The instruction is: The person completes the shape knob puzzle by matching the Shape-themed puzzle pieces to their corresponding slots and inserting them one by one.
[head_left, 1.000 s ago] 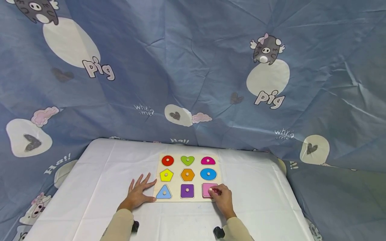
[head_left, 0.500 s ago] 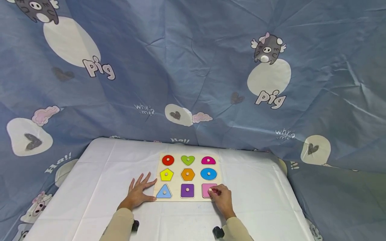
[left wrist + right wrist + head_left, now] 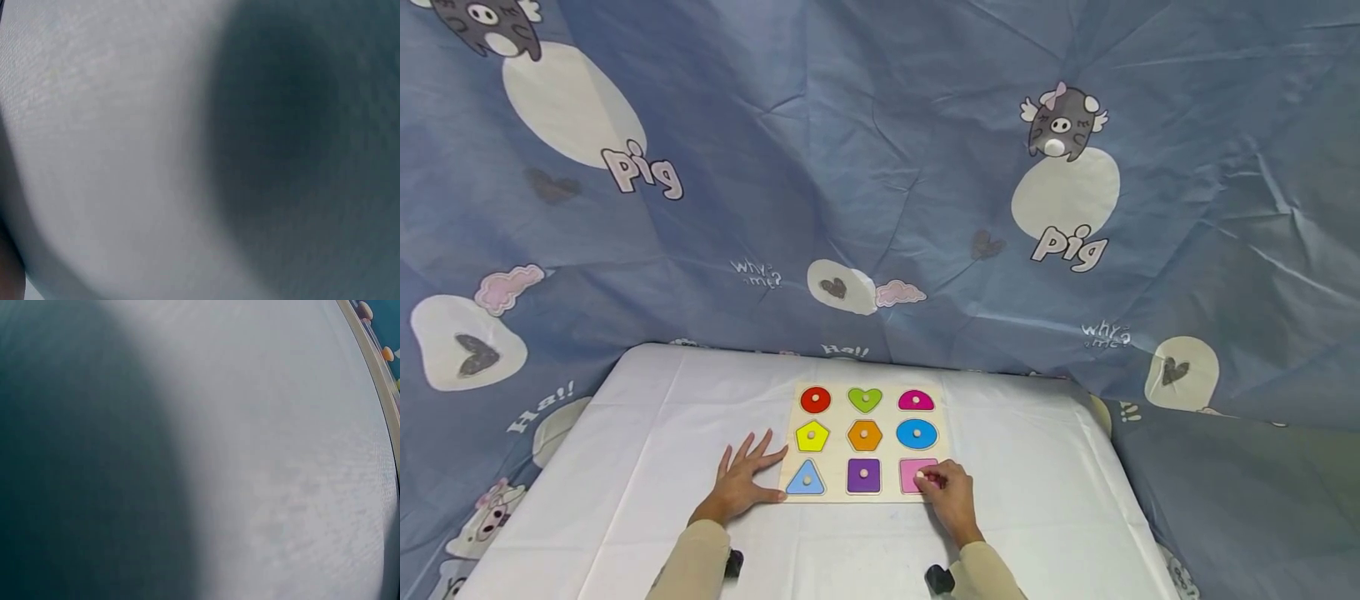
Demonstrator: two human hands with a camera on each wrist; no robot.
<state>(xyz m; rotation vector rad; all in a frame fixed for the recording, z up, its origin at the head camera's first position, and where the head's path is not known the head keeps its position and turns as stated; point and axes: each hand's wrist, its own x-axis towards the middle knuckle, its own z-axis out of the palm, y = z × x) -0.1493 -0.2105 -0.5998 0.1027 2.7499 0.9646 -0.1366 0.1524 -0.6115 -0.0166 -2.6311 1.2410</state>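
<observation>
A wooden shape puzzle board [image 3: 837, 467] lies flat on the white cloth, with several knobbed pieces sitting in its slots. At its near right corner is a pink square piece [image 3: 910, 479], partly hidden by my right hand [image 3: 952, 497], which pinches its knob [image 3: 921, 475]. With fingers spread, my left hand [image 3: 740, 481] rests on the cloth beside the board, thumb and a fingertip touching its left edge. Nearest the left hand is the light blue triangle [image 3: 806, 483]; the purple square [image 3: 863, 483] lies left of the pink one. In the right wrist view only the board's edge [image 3: 379, 378] shows.
The table is covered with a white cloth [image 3: 1060, 500]. Behind and around it hangs a blue curtain [image 3: 880, 183] printed with pigs and hearts. Mostly blurred cloth and a dark shadow fill the left wrist view.
The pink square has gone from sitting raised and slightly off its slot to lying flush within the outline. My right hand keeps its pinch; the left hand stays put.
</observation>
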